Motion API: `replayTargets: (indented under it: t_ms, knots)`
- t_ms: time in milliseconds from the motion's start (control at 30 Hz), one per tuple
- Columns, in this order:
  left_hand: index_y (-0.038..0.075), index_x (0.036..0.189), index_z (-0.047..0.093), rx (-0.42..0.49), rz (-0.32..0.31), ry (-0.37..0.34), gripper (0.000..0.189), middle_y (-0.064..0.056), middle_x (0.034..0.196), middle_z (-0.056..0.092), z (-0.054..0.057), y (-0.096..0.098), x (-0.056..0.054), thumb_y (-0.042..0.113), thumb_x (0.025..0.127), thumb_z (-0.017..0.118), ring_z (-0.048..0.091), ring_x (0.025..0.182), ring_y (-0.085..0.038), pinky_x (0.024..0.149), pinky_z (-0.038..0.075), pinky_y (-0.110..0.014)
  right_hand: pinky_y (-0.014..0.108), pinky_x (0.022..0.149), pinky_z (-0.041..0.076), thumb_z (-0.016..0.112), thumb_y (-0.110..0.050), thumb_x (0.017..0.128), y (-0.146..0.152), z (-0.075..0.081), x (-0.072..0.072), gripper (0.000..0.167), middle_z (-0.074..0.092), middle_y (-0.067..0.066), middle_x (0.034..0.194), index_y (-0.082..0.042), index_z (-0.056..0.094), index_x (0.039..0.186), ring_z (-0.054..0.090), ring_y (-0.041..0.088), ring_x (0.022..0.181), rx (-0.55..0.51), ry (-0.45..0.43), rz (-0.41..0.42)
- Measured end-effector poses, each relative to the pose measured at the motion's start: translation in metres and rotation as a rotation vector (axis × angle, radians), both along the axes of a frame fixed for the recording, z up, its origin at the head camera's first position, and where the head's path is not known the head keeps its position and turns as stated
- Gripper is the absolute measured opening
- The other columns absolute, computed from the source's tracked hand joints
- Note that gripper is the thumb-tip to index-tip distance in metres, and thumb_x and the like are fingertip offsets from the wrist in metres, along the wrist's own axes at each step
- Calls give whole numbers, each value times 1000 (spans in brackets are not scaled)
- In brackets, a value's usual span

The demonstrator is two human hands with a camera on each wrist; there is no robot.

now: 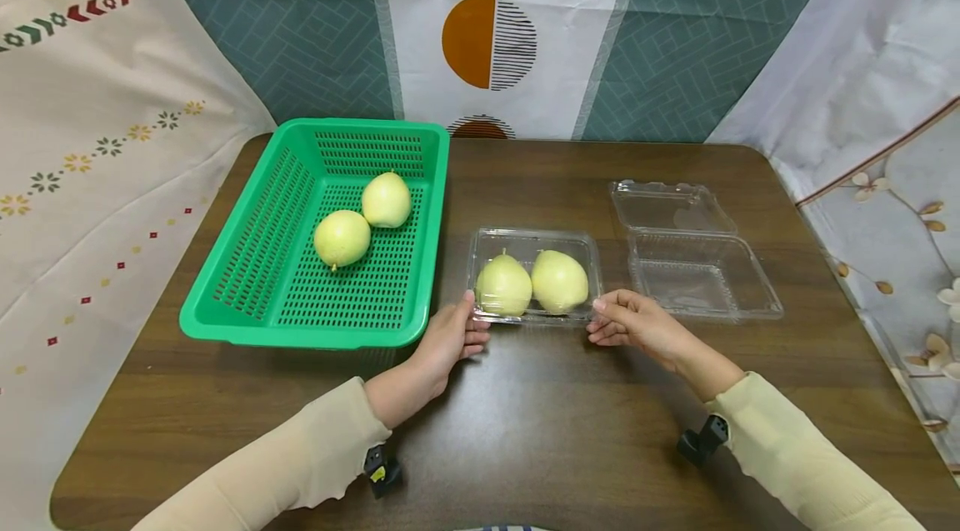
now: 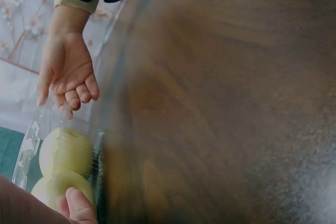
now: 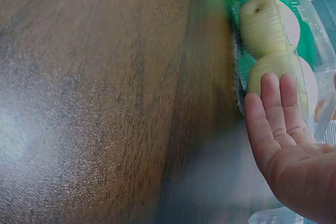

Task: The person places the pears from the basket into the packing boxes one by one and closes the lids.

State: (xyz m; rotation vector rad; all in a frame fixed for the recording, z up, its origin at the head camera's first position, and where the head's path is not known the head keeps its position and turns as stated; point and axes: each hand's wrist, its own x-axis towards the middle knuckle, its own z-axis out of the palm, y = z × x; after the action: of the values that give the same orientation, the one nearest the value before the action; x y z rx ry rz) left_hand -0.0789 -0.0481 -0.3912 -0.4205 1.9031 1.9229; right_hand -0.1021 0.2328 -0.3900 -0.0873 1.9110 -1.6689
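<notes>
A clear plastic clamshell box point(image 1: 536, 239) stands at the middle of the table with its lid over two pale yellow-green pears point(image 1: 504, 285). My left hand point(image 1: 450, 338) holds the near left corner, thumb at the rim and fingers below it. At the near right corner, my right hand point(image 1: 636, 326) lightly pinches the rim between thumb and fingers. The right wrist view shows the right hand's fingers point(image 3: 273, 103) fairly straight along the front wall, in front of one pear. Much of my left hand point(image 2: 79, 205) is cut off in the left wrist view.
To the left, a green basket point(image 1: 303, 335) has two more pears point(image 1: 342, 238) inside. A second clear clamshell box point(image 1: 690, 273) lies open on the right, its lid point(image 1: 675, 206) folded back. Patterned cloth point(image 1: 285, 22) hangs behind the wooden table point(image 1: 525, 439).
</notes>
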Motion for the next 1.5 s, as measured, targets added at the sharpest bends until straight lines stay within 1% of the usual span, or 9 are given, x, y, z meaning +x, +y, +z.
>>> replayTargets:
  t_ms: [267,400,533,700,933,1100,1200,1300,1500]
  knots:
    - [-9,117,47,9,1,2,38,-28,112,62,-4,2,0,26,102,38,64,85,-19,76,55,-31,28,82,54,50,-19,99,0,-2,0,23,61,2,90,2,45,109,66,13,83,-17,-28,-15]
    - [-8,113,49,-1,1,3,34,-26,108,63,-6,2,-1,23,102,38,62,80,-14,73,54,-29,28,82,54,52,-19,98,0,-3,1,19,63,1,89,-1,50,105,66,12,83,-40,-45,-14]
    - [-7,109,51,-8,-7,2,30,-24,106,64,-8,-1,-4,21,101,39,62,77,-12,74,54,-28,28,81,55,52,-18,99,1,-6,2,15,65,0,87,-4,56,101,67,11,82,-68,-63,0]
    - [-6,105,52,2,-17,5,27,-24,105,65,-12,-3,-6,18,99,41,62,73,-9,71,54,-25,29,81,55,49,-15,99,0,-10,2,16,67,-2,85,-4,60,97,67,11,82,-115,-76,31]
    - [-3,98,54,19,-1,17,20,-25,101,67,-16,-3,-7,13,96,41,59,66,-6,64,50,-20,28,77,56,44,-9,98,-3,-12,2,22,67,-4,77,-8,64,89,67,10,76,-183,-102,10]
    - [0,90,55,23,28,15,17,-22,95,69,-19,-2,-10,10,94,41,59,65,-7,63,48,-20,27,76,56,41,-6,97,-6,-11,3,25,66,-5,75,-10,63,87,66,9,74,-169,-99,-15]
    - [3,85,55,24,41,21,16,-15,85,70,-19,-1,-10,8,93,41,58,64,-6,62,47,-19,27,76,56,41,-5,95,-8,-10,3,24,64,-5,73,-10,62,85,65,8,73,-155,-93,-28]
    - [4,82,55,26,43,32,16,-8,80,70,-19,-2,-10,7,92,42,58,63,-6,61,46,-19,26,76,56,41,-3,94,-9,-9,3,23,63,-5,72,-10,61,84,65,8,72,-148,-91,-41]
    - [3,84,55,22,32,36,15,-8,81,70,-20,-3,-10,7,92,42,58,65,-6,62,45,-19,26,76,56,41,-2,94,-10,-9,2,23,62,-5,71,-9,60,82,64,8,72,-146,-89,-47]
